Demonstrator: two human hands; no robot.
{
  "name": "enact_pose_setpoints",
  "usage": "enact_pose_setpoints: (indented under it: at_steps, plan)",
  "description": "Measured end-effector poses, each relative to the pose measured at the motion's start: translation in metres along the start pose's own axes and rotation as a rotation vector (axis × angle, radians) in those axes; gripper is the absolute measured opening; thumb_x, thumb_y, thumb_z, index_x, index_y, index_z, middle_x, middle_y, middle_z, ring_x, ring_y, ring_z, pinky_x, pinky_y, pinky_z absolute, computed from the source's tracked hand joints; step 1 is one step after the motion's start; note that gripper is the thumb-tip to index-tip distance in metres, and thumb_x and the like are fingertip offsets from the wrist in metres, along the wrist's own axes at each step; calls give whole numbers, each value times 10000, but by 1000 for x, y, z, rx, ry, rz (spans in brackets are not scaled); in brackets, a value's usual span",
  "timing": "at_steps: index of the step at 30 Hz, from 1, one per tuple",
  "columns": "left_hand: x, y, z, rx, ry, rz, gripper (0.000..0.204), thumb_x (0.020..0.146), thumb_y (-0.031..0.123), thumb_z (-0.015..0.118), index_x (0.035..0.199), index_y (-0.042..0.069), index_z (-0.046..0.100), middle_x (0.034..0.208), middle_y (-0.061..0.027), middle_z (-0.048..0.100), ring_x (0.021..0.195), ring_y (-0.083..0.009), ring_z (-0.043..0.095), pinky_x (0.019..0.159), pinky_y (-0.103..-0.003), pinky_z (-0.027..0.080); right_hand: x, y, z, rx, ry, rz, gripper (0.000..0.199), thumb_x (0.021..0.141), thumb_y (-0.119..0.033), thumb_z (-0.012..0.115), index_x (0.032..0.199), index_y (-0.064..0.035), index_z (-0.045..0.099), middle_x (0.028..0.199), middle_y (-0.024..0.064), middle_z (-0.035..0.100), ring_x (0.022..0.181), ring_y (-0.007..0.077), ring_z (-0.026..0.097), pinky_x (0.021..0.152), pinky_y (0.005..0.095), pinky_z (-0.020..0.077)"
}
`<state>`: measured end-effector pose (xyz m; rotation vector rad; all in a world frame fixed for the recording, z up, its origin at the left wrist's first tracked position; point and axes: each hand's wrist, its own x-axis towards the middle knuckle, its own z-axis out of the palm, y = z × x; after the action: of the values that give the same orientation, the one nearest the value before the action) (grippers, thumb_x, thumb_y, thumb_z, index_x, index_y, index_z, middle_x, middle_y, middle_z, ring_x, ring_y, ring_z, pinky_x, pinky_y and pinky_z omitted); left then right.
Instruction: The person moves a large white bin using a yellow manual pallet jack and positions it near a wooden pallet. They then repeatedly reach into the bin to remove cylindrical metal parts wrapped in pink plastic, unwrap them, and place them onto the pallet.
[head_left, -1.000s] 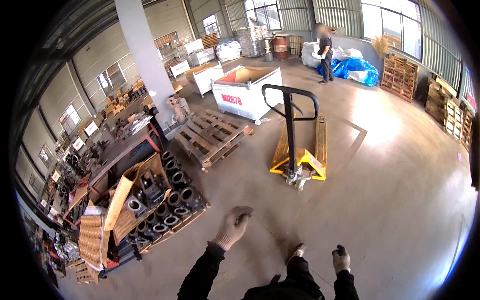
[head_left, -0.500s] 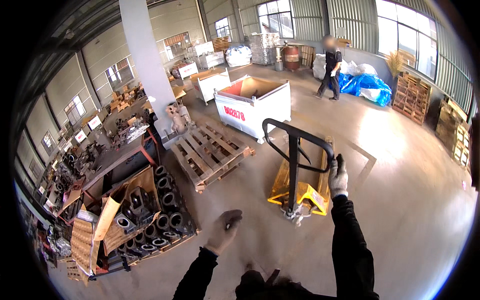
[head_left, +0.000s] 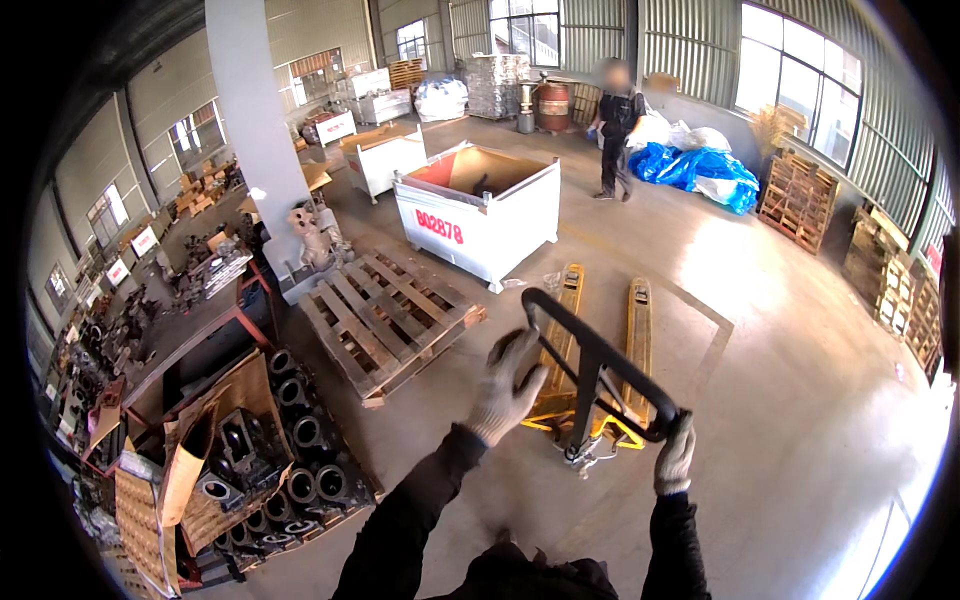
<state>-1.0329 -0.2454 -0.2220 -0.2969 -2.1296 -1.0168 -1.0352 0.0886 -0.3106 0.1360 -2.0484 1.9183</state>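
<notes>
A yellow pallet jack [head_left: 640, 320] stands in front of me, with its black loop handle [head_left: 610, 350] tilted toward me. At the handle's right corner, my right hand [head_left: 676, 456], in a pale knit glove, has its fingers wrapped round the bar. My left hand [head_left: 503, 390], gloved too, is raised by the handle's left end. Its thumb and fingers are spread, and nothing lies in it. Whether the left fingertips touch the bar is hard to tell. The jack's two forks point away from me.
Left of the jack lies a wooden pallet [head_left: 385, 320]; behind it stands a white metal bin [head_left: 480, 235]. Black cast parts [head_left: 310, 440] fill a pallet at the near left. A person [head_left: 617, 130] stands beyond, near blue sheeting [head_left: 690, 175]. Pallets [head_left: 798, 203] lean along the right wall.
My left hand has risen forward to the handle's left end. The handle has tipped lower toward me, my right hand staying at its right corner. The other person has turned.
</notes>
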Motion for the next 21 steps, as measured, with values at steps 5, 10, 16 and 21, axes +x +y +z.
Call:
enact_pose_setpoints:
  at_steps: [5,10,16,21]
  plan:
    - [73,-42,51,16,60,181,181,881,194,699,952,29,705,1010,-142,697,1020,-368,633,929,-480,477,-53,-16,8,-177,93,33,578,1120,-436,310,1098,49,623,943,108,662,927,187,609,890,347,483]
    - [90,-62,59,80,-6,283,225,878,211,655,704,70,669,742,-95,650,815,-332,606,797,-474,458,-48,-49,31,-172,75,57,556,1112,-390,313,988,53,625,787,149,670,702,209,640,718,338,514]
    - [159,-81,139,-41,-32,303,248,883,216,653,684,68,649,722,-123,626,795,-353,613,772,-478,472,20,-59,64,-349,342,-170,434,1083,-303,410,1068,55,654,949,186,694,824,265,667,721,347,512]
    - [196,-119,181,-278,-98,284,272,890,226,664,710,23,646,760,-163,645,845,-364,635,817,-474,492,31,-63,98,-812,146,-525,475,973,-331,620,1203,85,610,1002,224,670,870,381,657,794,437,531]
